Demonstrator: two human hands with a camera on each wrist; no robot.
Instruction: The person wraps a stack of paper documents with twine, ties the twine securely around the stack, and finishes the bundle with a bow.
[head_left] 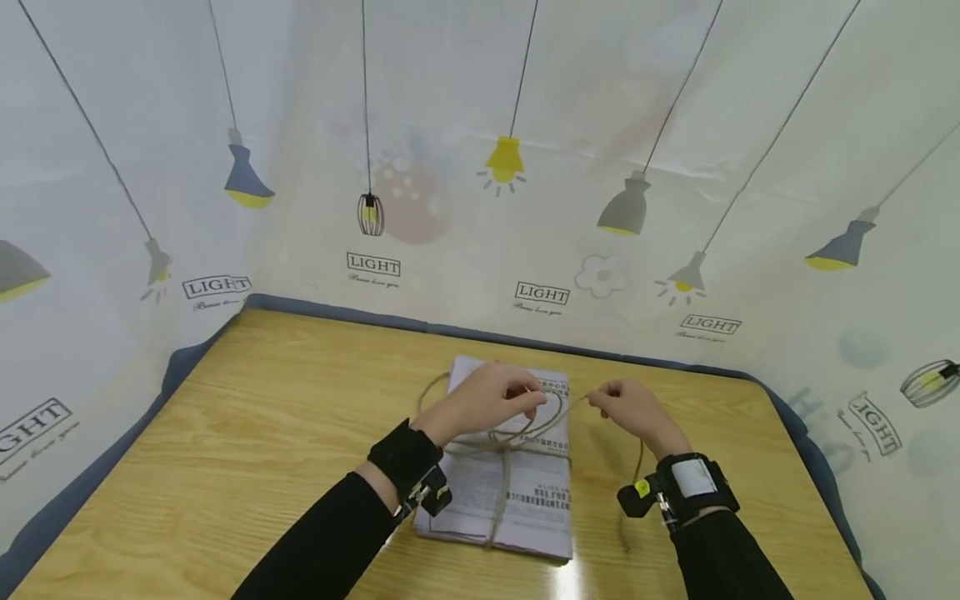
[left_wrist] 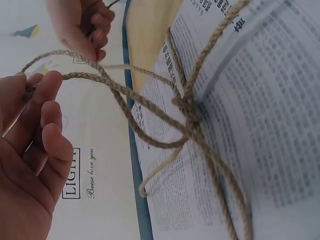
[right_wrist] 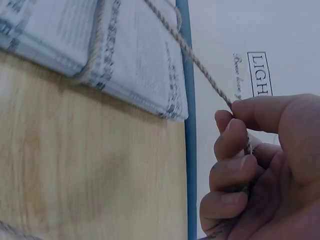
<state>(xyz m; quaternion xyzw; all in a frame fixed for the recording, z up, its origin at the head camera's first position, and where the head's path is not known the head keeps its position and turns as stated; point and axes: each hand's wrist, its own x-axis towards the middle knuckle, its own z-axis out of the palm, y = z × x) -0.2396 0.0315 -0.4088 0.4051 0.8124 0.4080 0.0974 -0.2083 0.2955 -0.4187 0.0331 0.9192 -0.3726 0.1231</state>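
I see the rough brown jute twine (head_left: 504, 467) wrapped around the flat stack of grey printed newspapers (head_left: 534, 500), which lies on the middle of the yellow wood-grain bench (head_left: 247, 433). The twine crosses over the top of the stack, and the left wrist view shows its strands (left_wrist: 192, 120) twisted together there, with a loose loop running out from the crossing. My left hand (head_left: 483, 400) hovers above the far half of the stack and pinches one strand of that loop between thumb and fingertips (left_wrist: 47, 82); the other fingers are loosely curled. My right hand (head_left: 630, 408) is just off the right edge of the stack, above the bench, with its fingers (right_wrist: 235, 150) curled round the other end of the twine, which runs taut from the stack to the hand. A slack length of twine hangs below that hand towards the bench. Behind the stack, a pale printed curtain with hanging lamps and the word LIGHT (head_left: 540, 208) stands along the far edge of the bench and wraps both sides.
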